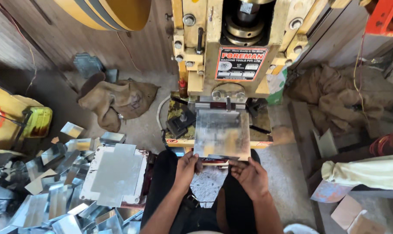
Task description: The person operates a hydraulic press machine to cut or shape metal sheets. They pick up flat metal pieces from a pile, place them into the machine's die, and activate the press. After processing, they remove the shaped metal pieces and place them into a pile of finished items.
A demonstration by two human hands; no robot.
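A flat, shiny metal sheet point(222, 134) lies on the bed of a yellow press machine point(213, 47), its far edge under the ram. My left hand point(186, 168) grips the sheet's near left corner. My right hand point(248, 174) pinches the near edge toward the right. Both forearms reach up from the bottom of the view, over my dark trousers.
A stack of cut metal blanks point(116, 173) rests on a stand to my left. Several loose bent metal pieces point(40, 190) are heaped at the lower left. Burlap sacks point(118, 99) lie on the floor. A yellow container point(38, 121) stands at the far left. Cloth and scrap point(361, 173) lie at the right.
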